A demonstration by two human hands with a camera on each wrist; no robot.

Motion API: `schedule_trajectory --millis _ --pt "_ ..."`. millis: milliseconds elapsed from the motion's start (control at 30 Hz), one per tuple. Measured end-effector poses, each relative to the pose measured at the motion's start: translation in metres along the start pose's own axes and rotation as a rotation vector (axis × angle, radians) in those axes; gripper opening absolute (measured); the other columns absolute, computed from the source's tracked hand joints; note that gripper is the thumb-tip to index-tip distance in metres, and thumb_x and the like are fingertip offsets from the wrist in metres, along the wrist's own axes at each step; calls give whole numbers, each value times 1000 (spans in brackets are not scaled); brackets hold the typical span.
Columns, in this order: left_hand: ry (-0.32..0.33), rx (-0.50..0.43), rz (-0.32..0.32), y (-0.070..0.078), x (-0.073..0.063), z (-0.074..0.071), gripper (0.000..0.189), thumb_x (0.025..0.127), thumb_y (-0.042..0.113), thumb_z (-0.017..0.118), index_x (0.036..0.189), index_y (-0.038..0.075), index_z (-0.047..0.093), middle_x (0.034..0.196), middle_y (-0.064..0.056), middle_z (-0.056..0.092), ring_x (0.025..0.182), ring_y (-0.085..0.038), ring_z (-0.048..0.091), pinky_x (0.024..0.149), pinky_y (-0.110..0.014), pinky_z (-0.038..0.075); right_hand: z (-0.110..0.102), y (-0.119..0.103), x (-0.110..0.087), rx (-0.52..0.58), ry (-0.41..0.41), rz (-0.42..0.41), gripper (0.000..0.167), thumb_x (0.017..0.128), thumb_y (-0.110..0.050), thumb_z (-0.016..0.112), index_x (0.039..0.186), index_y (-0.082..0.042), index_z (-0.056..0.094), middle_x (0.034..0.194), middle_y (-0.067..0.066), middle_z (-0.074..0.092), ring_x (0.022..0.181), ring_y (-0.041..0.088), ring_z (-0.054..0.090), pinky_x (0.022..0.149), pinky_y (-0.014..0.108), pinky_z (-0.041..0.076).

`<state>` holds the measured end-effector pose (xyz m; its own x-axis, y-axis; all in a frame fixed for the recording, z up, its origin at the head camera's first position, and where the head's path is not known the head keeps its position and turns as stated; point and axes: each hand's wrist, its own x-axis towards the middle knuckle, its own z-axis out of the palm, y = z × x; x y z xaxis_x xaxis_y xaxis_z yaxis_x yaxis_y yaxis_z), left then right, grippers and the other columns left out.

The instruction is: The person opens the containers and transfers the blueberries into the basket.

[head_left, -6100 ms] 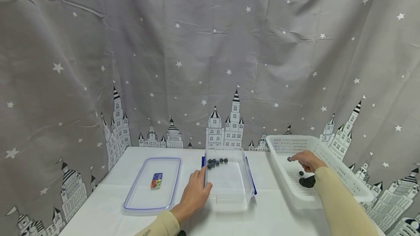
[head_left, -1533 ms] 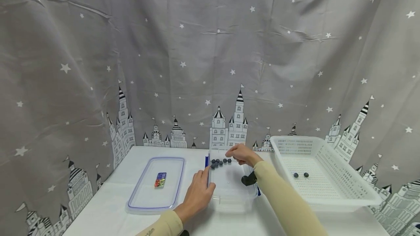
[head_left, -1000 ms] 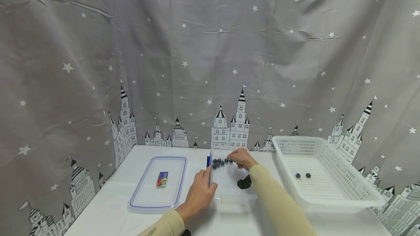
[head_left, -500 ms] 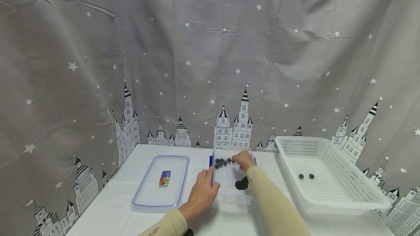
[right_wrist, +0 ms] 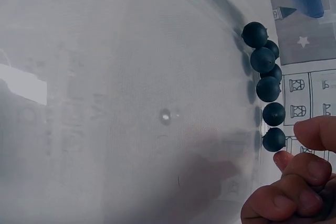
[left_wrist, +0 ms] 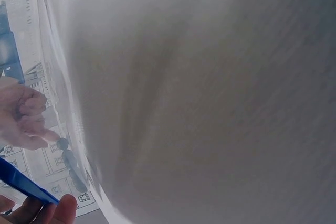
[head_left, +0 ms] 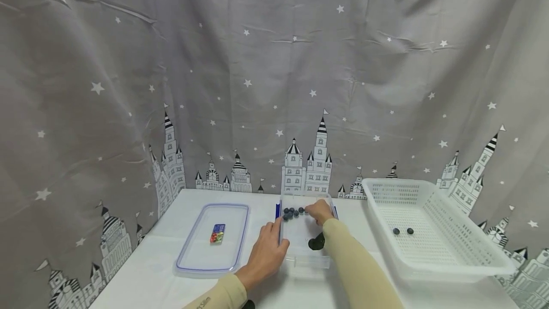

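Observation:
My left hand (head_left: 268,248) holds the left side of a clear plastic food container (head_left: 307,261); in the left wrist view its fingers (left_wrist: 65,208) are at the blue side latch (left_wrist: 23,182). Several blueberries (head_left: 296,213) lie along the container's far left part. My right hand (head_left: 320,211) reaches inside at the end of that row. In the right wrist view its fingertips (right_wrist: 282,160) are right at the last blueberry (right_wrist: 274,139), with a gap between the upper and lower fingertips. The other fingers of this hand are curled below.
A white perforated basket (head_left: 429,268) stands to the right, with two blueberries (head_left: 403,231) on its floor. To the left lies a clear lid (head_left: 201,261) with a blue seal and a colourful label (head_left: 217,233). A grey castle-print curtain (head_left: 257,61) hangs behind the white table (head_left: 167,252).
The right hand, in the basket with a blueberry at its fingertips 6.1 s ago, has moved left into the container and lowered to the row's end. The left hand keeps its place.

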<state>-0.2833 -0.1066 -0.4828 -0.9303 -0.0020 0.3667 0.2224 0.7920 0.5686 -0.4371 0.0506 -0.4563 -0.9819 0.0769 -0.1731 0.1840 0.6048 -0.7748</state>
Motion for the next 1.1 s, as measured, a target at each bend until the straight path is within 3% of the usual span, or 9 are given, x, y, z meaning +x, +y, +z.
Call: schedule_trajectory --millis 200,500,833,1100 --pt "9 3 0 0 2 -1 65 93 27 51 151 0 41 127 -15 54 117 -28 52 99 -49 48 5 1 7 -53 13 -34 32 86 -18 69 103 8 61 68 6 51 46 12 37 43 24 33" --pt "2 -3 2 0 3 0 65 93 28 50 151 0 41 128 -15 54 118 -28 52 100 -49 47 6 -1 -1 -10 -14 -21 34 89 -14 66 112 12 64 83 12 59 70 23 57 58 32 49" --pt "4 0 0 0 3 0 65 93 28 50 151 1 41 129 -16 54 119 -28 52 102 -49 46 9 -2 -5 16 4 -54 33 87 -11 67 109 12 64 80 11 58 69 23 58 55 29 45" --pt "1 -7 0 1 0 0 65 92 28 50 150 0 42 128 -16 54 118 -28 52 101 -49 47 14 4 -4 22 22 -47 36 86 -11 70 112 14 65 91 17 66 74 25 60 60 33 48"
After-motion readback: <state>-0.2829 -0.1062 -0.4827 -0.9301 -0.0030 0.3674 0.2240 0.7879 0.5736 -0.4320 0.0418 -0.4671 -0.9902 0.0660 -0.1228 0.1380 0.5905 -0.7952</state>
